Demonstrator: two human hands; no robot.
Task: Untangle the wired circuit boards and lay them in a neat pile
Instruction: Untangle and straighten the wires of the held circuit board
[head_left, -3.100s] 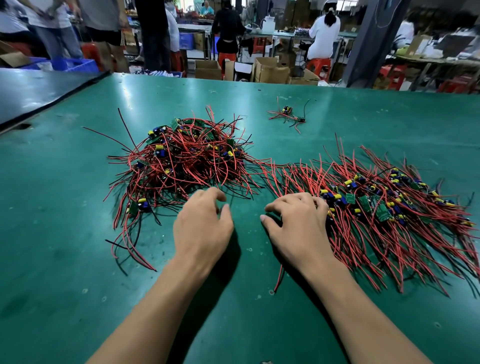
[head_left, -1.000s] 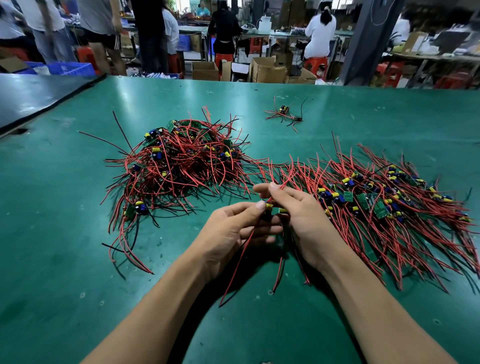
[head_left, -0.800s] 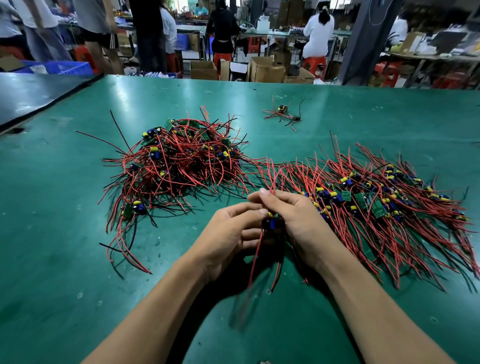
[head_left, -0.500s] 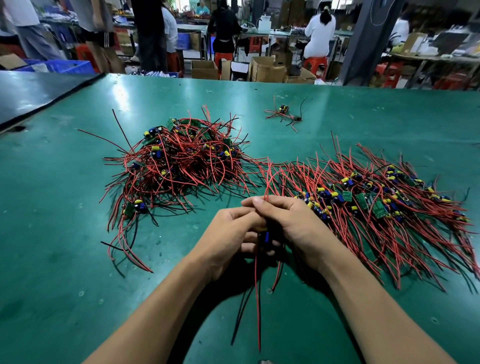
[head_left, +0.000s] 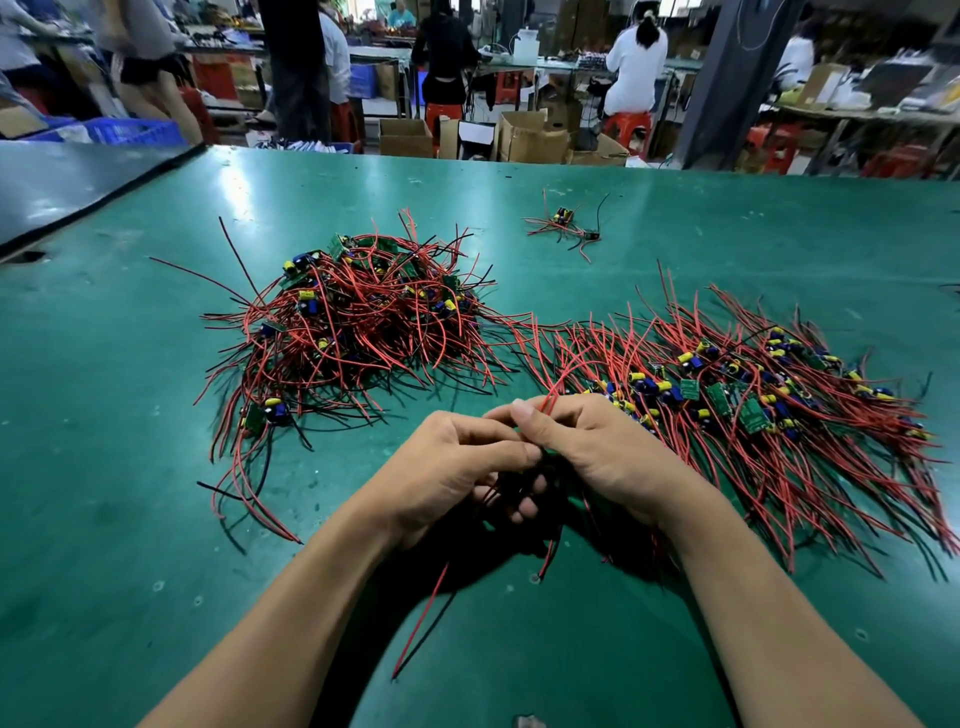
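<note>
Pinching one unit's red wires, the left hand and right hand curl together. Roughly half looks done: combed pile at right, tangled heap at left

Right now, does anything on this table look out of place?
Yes. A stray wired bundle lies alone toward the far side of the green table, apart from both the tangled heap and the combed pile.

A: Where's the tangled heap?
B: On the worktop, beyond the left hand.
A: The laid-out pile?
B: Just right of the right hand. A wired board between both hands; a stray board far behind.
</note>
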